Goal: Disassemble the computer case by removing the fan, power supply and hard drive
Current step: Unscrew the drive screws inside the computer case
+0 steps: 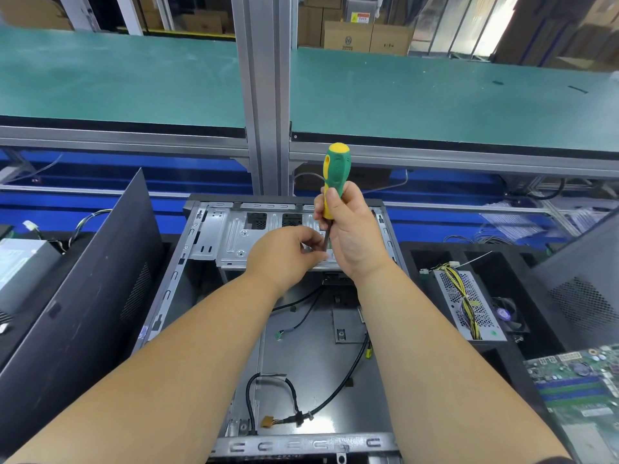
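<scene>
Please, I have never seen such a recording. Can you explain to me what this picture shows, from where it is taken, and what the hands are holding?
There is no robot here. A person wears a camera on the head, so this single picture looks forward and down along both arms.

The open computer case lies flat on the workbench, with loose cables inside. The right hand grips a green and yellow screwdriver, tip down onto the metal drive bracket. The left hand pinches near the tip; what it holds is too small to tell.

To the right lie a power supply and a circuit board. A dark side panel leans at the left.
</scene>
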Demonstrator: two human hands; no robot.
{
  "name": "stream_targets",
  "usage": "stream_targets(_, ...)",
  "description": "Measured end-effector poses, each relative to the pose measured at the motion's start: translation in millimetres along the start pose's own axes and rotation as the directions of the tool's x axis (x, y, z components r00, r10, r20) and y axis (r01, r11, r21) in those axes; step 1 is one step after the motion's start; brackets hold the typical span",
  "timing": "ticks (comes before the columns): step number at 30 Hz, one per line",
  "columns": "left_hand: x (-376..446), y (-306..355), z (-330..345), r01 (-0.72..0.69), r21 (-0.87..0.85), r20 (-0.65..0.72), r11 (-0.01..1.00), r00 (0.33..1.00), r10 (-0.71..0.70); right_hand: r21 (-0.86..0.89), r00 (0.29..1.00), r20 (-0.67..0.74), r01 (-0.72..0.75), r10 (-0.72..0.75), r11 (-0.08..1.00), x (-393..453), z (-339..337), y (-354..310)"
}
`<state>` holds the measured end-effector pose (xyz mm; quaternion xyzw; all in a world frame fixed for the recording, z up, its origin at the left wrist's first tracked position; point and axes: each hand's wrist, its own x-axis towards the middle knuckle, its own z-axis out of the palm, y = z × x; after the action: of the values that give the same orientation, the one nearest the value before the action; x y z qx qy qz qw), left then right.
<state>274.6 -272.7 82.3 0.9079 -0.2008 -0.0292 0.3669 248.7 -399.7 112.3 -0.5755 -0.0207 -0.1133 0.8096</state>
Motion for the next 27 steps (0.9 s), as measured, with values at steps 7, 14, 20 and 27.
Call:
stream_targets(7, 1.0, -1.6, 0.8, -0.024, 0.048, 0.002, 0.999, 1.000, 0.024, -0.080, 1.000, 0.005, -0.002, 0.003, 0.997, 0.1, -1.7, 3.0)
stream_targets(14, 1.1, -1.4, 0.8, -0.015, 0.070, -0.012, 0.997, 1.000, 0.016, 0.067, 0.996, 0.019, -0.085, 0.084, 0.994, -0.5, 5.9, 6.2)
stream_targets(20, 1.2, -0.2, 1.0, -0.003, 0.039, -0.012, 0.999, 1.000, 0.004, 0.037, 0.998, -0.045, -0.033, 0.034, 0.999, -0.1, 2.5, 7.0)
stream_targets(27, 0.4, 0.2, -0.3, -0.014, 0.074, -0.006, 0.997, 1.000, 0.014, -0.119, 0.997, -0.019, -0.074, 0.072, 0.990, -3.4, 1.8, 3.4)
